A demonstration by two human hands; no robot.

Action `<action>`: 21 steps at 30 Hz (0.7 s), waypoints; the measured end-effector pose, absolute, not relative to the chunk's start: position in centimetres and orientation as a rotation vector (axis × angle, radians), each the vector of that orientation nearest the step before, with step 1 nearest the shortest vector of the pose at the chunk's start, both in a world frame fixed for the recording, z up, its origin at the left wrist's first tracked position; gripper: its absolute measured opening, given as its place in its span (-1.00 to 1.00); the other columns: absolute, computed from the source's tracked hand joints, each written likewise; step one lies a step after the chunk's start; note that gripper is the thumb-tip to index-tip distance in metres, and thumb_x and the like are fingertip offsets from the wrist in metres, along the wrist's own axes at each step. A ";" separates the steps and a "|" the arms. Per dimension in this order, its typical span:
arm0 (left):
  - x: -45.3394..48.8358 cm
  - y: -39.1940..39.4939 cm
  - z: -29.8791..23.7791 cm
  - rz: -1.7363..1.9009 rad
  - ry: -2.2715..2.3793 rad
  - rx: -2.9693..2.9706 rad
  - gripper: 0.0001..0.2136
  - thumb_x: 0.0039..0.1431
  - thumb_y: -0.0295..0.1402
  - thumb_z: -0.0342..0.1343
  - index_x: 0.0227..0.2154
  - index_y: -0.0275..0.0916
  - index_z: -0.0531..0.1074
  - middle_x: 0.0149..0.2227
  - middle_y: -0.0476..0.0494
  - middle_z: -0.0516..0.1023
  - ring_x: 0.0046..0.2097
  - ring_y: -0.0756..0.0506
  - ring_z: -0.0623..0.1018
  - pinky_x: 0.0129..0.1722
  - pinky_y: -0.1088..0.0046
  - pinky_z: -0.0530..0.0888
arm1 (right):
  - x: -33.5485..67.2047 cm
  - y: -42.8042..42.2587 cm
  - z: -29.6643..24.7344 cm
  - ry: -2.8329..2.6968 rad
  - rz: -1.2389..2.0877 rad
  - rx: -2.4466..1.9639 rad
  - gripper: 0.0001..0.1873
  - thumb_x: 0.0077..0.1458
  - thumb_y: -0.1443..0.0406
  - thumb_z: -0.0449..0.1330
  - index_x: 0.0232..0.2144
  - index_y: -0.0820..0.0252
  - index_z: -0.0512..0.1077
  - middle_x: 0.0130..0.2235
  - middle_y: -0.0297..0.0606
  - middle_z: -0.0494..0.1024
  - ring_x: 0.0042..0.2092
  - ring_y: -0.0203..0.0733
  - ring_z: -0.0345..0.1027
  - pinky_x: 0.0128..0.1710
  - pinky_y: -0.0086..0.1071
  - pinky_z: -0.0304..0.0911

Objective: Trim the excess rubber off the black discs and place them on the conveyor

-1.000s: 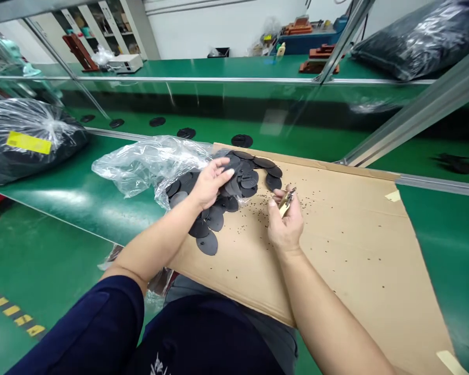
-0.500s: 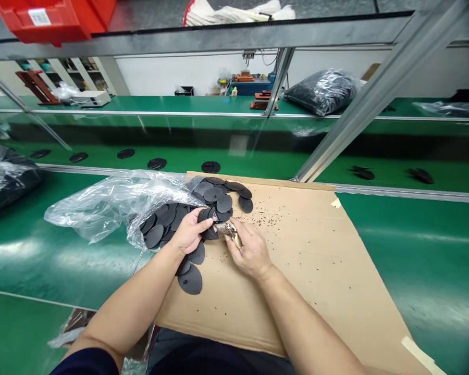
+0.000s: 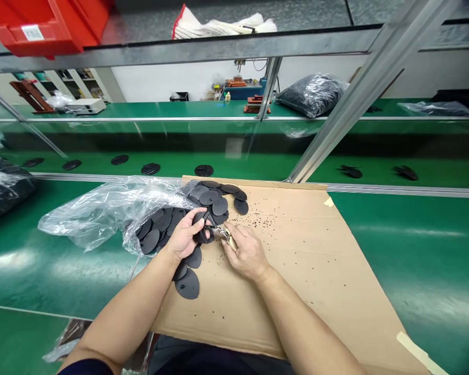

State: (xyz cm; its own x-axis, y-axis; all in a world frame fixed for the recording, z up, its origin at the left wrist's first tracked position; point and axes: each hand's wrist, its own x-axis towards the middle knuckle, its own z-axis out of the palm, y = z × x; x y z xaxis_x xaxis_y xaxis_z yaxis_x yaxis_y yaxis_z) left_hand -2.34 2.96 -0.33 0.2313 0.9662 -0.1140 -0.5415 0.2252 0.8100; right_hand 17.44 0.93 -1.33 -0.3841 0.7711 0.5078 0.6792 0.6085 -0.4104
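My left hand (image 3: 185, 235) is closed around several black discs (image 3: 202, 235), held a little above the cardboard (image 3: 297, 291). In my right hand (image 3: 248, 251) are nippers (image 3: 227, 235) with tan handles and shiny metal jaws. Their tip is at the right edge of the held discs; my fingers partly hide the handles. More black discs (image 3: 209, 198) lie heaped beyond and left of my hands, some inside an opened clear plastic bag (image 3: 113, 208). A loose disc (image 3: 187, 284) lies below my left wrist. Small black scraps (image 3: 261, 221) are scattered on the cardboard.
Behind the cardboard, black pieces lie spaced along a green conveyor belt (image 3: 234, 164). A slanted metal post (image 3: 336, 120) rises at right. Overhead, a shelf carries a red bin (image 3: 58, 26) and white gloves (image 3: 222, 27). A filled bag (image 3: 3, 182) sits at far left.
The discs in my left hand are tilted differently and fanned further apart. The nippers have turned slightly, still at their edge. The whole view has shifted a little.
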 end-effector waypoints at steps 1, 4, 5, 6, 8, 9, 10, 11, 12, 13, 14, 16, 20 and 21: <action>-2.4 3.0 -0.4 1.169 0.712 0.729 -0.57 0.01 -0.38 0.30 -0.05 -0.21 0.32 -0.36 -0.04 0.47 -0.48 0.06 0.47 -0.44 0.52 0.45 | 17.4 0.9 -1.3 -2.160 0.176 -1.138 -0.55 0.14 0.28 0.08 0.08 0.30 0.29 -0.19 -0.07 0.48 -0.20 -0.04 0.35 -0.14 -0.17 0.33; -2.4 3.0 -0.4 1.164 0.700 0.734 -0.58 0.03 -0.39 0.29 -0.05 -0.21 0.32 -0.36 -0.05 0.47 -0.48 0.06 0.47 -0.44 0.53 0.45 | 17.4 0.9 -1.3 -2.172 0.176 -1.133 -0.56 0.14 0.29 0.08 0.06 0.30 0.30 -0.19 -0.07 0.49 -0.20 -0.05 0.36 -0.13 -0.18 0.33; -2.4 3.0 -0.5 1.167 0.696 0.736 -0.59 0.04 -0.39 0.28 -0.05 -0.21 0.32 -0.36 -0.05 0.47 -0.47 0.06 0.47 -0.44 0.53 0.45 | 17.5 0.9 -1.2 -2.177 0.177 -1.128 -0.57 0.14 0.30 0.08 0.06 0.30 0.30 -0.19 -0.08 0.49 -0.20 -0.05 0.36 -0.13 -0.18 0.33; -2.5 3.0 -0.5 1.169 0.692 0.739 -0.60 0.05 -0.39 0.27 -0.05 -0.21 0.32 -0.35 -0.05 0.47 -0.47 0.06 0.47 -0.43 0.53 0.45 | 17.5 0.9 -1.2 -2.181 0.179 -1.126 -0.58 0.14 0.30 0.08 0.06 0.29 0.30 -0.19 -0.08 0.49 -0.20 -0.06 0.36 -0.13 -0.19 0.33; -2.5 2.9 -0.6 1.177 0.690 0.745 -0.62 0.06 -0.40 0.26 -0.06 -0.21 0.32 -0.35 -0.05 0.47 -0.46 0.06 0.47 -0.42 0.53 0.45 | 17.5 0.9 -1.2 -2.186 0.188 -1.129 -0.58 0.14 0.31 0.08 0.06 0.28 0.30 -0.21 -0.09 0.49 -0.20 -0.06 0.36 -0.12 -0.19 0.33; -2.5 2.9 -0.6 1.181 0.693 0.747 -0.62 0.07 -0.40 0.26 -0.06 -0.21 0.32 -0.35 -0.05 0.46 -0.45 0.06 0.47 -0.42 0.53 0.46 | 17.6 0.9 -1.2 -2.188 0.194 -1.134 -0.59 0.14 0.32 0.08 0.06 0.27 0.30 -0.22 -0.10 0.49 -0.20 -0.06 0.36 -0.13 -0.20 0.33; -2.4 2.9 -0.7 1.184 0.697 0.750 -0.63 0.07 -0.40 0.26 -0.06 -0.21 0.32 -0.35 -0.05 0.46 -0.45 0.06 0.47 -0.41 0.53 0.46 | 17.6 0.9 -1.2 -2.189 0.200 -1.139 -0.58 0.13 0.33 0.08 0.06 0.27 0.30 -0.23 -0.11 0.49 -0.21 -0.07 0.36 -0.13 -0.20 0.33; -2.4 2.9 -0.7 1.186 0.702 0.753 -0.63 0.07 -0.40 0.26 -0.06 -0.21 0.31 -0.35 -0.05 0.46 -0.45 0.06 0.47 -0.41 0.53 0.46 | 17.7 1.0 -1.2 -2.191 0.206 -1.139 -0.58 0.12 0.34 0.08 0.05 0.26 0.31 -0.24 -0.12 0.50 -0.21 -0.07 0.36 -0.13 -0.21 0.33; -2.4 2.9 -0.7 1.186 0.704 0.757 -0.63 0.07 -0.39 0.26 -0.06 -0.21 0.31 -0.35 -0.05 0.46 -0.45 0.06 0.47 -0.41 0.53 0.46 | 17.7 1.0 -1.3 -2.194 0.211 -1.136 -0.58 0.11 0.35 0.08 0.05 0.26 0.31 -0.24 -0.12 0.50 -0.21 -0.08 0.36 -0.13 -0.22 0.33; -2.4 2.9 -0.8 1.186 0.705 0.761 -0.63 0.07 -0.39 0.26 -0.06 -0.21 0.31 -0.35 -0.05 0.46 -0.45 0.06 0.47 -0.42 0.53 0.46 | 17.8 1.0 -1.3 -2.200 0.218 -1.131 -0.57 0.10 0.37 0.07 0.05 0.25 0.32 -0.25 -0.13 0.50 -0.22 -0.08 0.36 -0.13 -0.23 0.33; -2.4 2.9 -0.8 1.185 0.706 0.765 -0.63 0.07 -0.39 0.26 -0.06 -0.21 0.31 -0.35 -0.05 0.46 -0.44 0.06 0.47 -0.42 0.53 0.46 | 17.8 1.1 -1.3 -2.205 0.227 -1.128 -0.57 0.09 0.38 0.07 0.04 0.25 0.33 -0.25 -0.14 0.50 -0.22 -0.09 0.36 -0.13 -0.24 0.33; -2.3 2.9 -0.8 1.186 0.709 0.770 -0.63 0.07 -0.38 0.25 -0.06 -0.21 0.31 -0.35 -0.05 0.45 -0.44 0.06 0.47 -0.41 0.53 0.46 | 17.9 1.1 -1.3 -2.217 0.249 -1.133 -0.56 0.06 0.41 0.06 0.03 0.23 0.34 -0.27 -0.16 0.50 -0.23 -0.11 0.36 -0.14 -0.27 0.32; -2.3 2.8 -0.8 1.189 0.726 0.781 -0.63 0.08 -0.38 0.25 -0.06 -0.21 0.31 -0.34 -0.04 0.45 -0.44 0.06 0.48 -0.40 0.52 0.46 | 18.0 1.2 -1.3 -2.232 0.283 -1.174 -0.54 0.01 0.45 0.05 0.00 0.19 0.38 -0.27 -0.18 0.51 -0.24 -0.13 0.37 -0.16 -0.31 0.31; -2.3 2.7 -0.7 1.187 0.733 0.784 -0.63 0.07 -0.38 0.26 -0.06 -0.20 0.31 -0.35 -0.04 0.45 -0.45 0.06 0.48 -0.41 0.52 0.46 | 18.0 1.2 -1.3 -2.234 0.289 -1.185 -0.53 0.00 0.45 0.04 -0.01 0.19 0.38 -0.26 -0.18 0.52 -0.24 -0.13 0.37 -0.16 -0.32 0.31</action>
State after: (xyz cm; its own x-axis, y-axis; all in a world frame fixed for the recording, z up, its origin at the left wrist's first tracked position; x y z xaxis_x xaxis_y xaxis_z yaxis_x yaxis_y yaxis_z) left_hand -2.26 2.73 -0.74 0.2174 0.9725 -0.0835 -0.5108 0.1862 0.8393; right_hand 18.01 1.23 -1.34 -0.4314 0.8107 0.3959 0.6830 0.5802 -0.4437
